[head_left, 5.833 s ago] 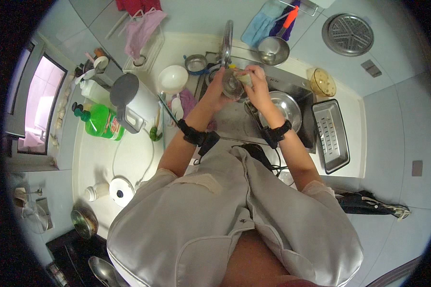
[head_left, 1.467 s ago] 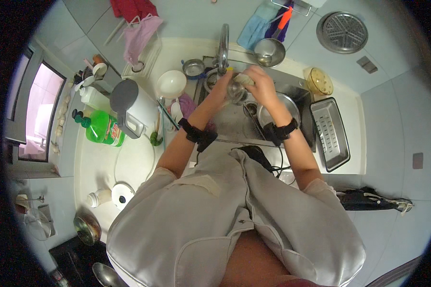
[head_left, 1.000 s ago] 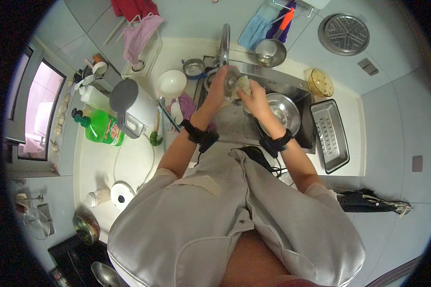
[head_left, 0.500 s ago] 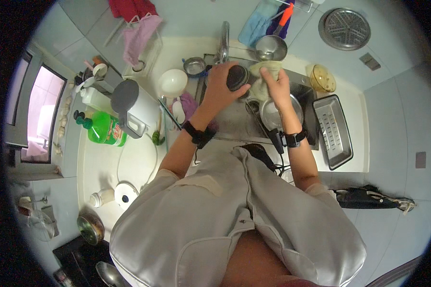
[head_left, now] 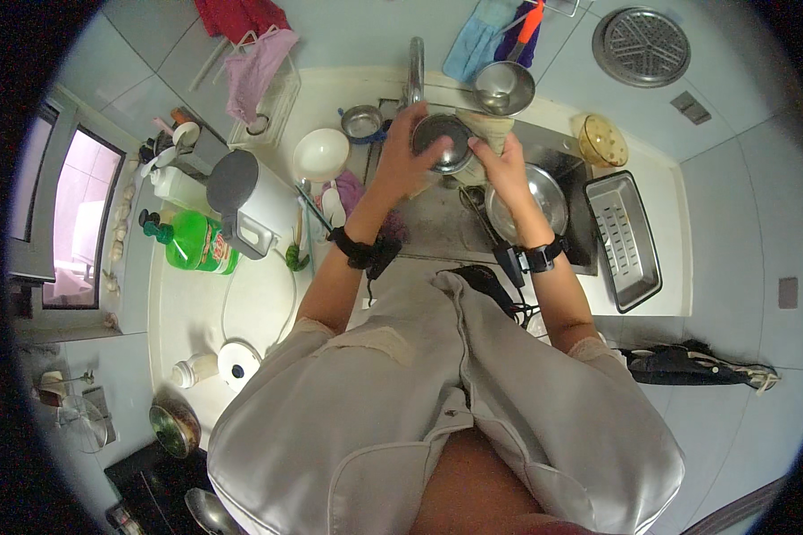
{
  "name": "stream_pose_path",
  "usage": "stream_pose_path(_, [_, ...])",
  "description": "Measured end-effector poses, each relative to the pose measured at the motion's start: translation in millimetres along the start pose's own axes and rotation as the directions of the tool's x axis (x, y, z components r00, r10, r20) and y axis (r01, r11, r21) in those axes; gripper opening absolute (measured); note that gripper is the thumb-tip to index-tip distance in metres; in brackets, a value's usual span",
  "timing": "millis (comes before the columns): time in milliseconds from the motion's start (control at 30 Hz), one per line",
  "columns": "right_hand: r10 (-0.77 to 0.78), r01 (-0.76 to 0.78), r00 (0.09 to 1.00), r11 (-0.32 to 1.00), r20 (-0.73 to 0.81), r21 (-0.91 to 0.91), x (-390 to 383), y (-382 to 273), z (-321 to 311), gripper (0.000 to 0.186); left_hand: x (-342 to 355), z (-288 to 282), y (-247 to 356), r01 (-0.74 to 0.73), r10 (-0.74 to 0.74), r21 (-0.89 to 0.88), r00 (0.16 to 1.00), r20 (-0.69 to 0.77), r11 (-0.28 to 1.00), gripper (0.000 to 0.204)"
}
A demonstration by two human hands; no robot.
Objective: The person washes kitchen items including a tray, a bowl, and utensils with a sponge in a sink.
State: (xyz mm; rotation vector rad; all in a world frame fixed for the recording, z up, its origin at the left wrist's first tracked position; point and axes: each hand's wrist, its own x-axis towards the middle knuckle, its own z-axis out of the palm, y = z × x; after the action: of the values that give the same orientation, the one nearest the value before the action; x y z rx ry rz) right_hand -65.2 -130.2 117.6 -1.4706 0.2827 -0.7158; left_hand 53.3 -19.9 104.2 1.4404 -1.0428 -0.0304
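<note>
Over the left half of the steel sink (head_left: pixel 437 234), just in front of the faucet (head_left: pixel 417 71), a round container (head_left: pixel 441 126) sits between the two hands; its circular, dark face is turned up toward the viewer, so it is seen nearly end-on and shows no long axis lying across the sink; whether it is glass or metal cannot be told.

From the left hand (head_left: pixel 401 168) the container lies straight off to the right, and from the right hand (head_left: pixel 509 169) it lies to the left and a little farther from the body; both hands are at it, though the left one is nearer its middle, with a thumb laid across the face.

That left hand is spread wide, fingers up along the container's left side and the thumb blurred over the face; it touches the container, but how firmly it holds cannot be told; the right hand is closed on a pale cloth (head_left: pixel 495 130), gripped behind the thumb, with the cloth's folds against the container's right edge and its loose end pointing away from the body.

Below the right hand, a shiny metal bowl (head_left: pixel 549 203) stands in the sink, partly covered by the wrist; on the counter, a white bowl (head_left: pixel 321 154) lies left of the sink, and a tray with slots (head_left: pixel 625 236) lies to the right.
</note>
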Motion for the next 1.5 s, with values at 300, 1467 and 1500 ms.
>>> stream_pose_path(300, [-0.193,0.223,0.974,0.901,0.116,-0.373,4,-25,8,0.023,-7,-4,12,0.204,-0.162,-0.262,0.972,0.172,0.943,0.031])
stream_pose_path(1467, [-0.545,0.488,0.835,0.798,-0.077,-0.354,-5,-29,2,0.015,-21,20,48,0.019,-0.021,-0.138,1.000,-0.018,0.990,0.037])
stream_pose_path(1500, [-0.563,0.496,0.821,0.786,-0.095,-0.368,-5,-29,2,0.015,-19,21,48,-0.019,0.012,-0.190,0.999,-0.035,0.982,0.036])
